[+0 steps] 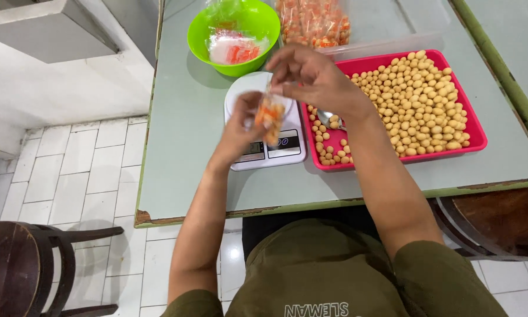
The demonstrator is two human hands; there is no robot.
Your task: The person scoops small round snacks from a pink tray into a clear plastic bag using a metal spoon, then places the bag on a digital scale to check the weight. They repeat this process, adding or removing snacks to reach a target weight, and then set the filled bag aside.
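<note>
My left hand (243,120) holds a small clear plastic bag (270,115) with an orange label, partly filled with round tan snacks, above a white kitchen scale (287,151). My right hand (311,73) pinches the top of the same bag. The bag is blurred. To the right lies a red tray (474,126) heaped with tan round snacks (419,100); a metal spoon (330,120) rests in its left part.
A green bowl (199,41) with bags inside stands at the back of the pale green table (182,147). A pile of filled bags (314,20) lies behind the tray. A dark wooden chair (17,264) stands on the tiled floor at left, another (498,220) at right.
</note>
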